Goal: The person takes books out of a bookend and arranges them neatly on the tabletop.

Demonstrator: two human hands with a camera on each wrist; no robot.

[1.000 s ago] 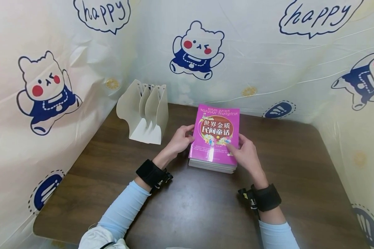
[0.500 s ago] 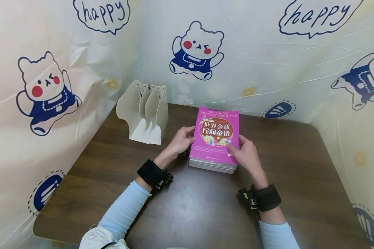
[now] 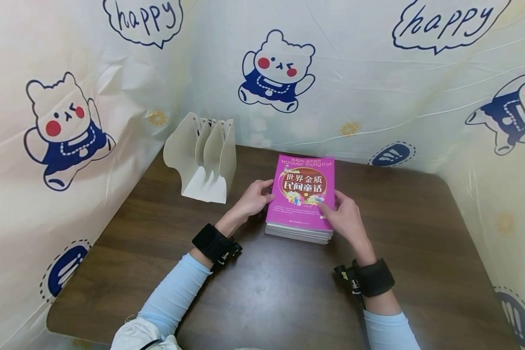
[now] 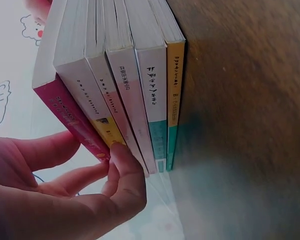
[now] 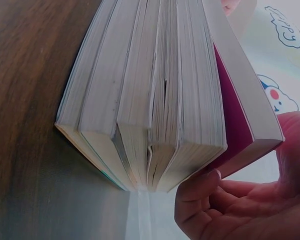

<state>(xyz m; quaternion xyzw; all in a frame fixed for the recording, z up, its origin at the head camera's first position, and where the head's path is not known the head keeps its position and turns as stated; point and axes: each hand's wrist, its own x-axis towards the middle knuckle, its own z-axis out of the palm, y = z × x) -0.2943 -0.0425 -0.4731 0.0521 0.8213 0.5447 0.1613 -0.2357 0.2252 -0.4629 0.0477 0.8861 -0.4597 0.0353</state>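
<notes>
A magenta paperback book (image 3: 303,214) with Chinese lettering lies uppermost on a stack of several books (image 3: 297,234) on the brown table. My left hand (image 3: 251,198) holds its spine side; in the left wrist view a fingertip also meets the yellow-marked spine (image 4: 109,131) of the book below. On the opposite side my right hand (image 3: 346,214) grips the magenta book, thumb on the cover, fingers curled at its edge. A wedge-shaped gap shows the book's magenta underside (image 5: 235,120) in the right wrist view, so that side is raised off the stack.
An off-white file holder (image 3: 220,160) with upright dividers stands left of the stack, near the back of the table (image 3: 262,291). Printed sheeting (image 3: 358,87) with bear drawings surrounds the table at the back and sides.
The far edge of the magenta book has come lower in the head view, while its near edge has hardly moved. Both hands stay nearly in place, and the file holder is unmoved.
</notes>
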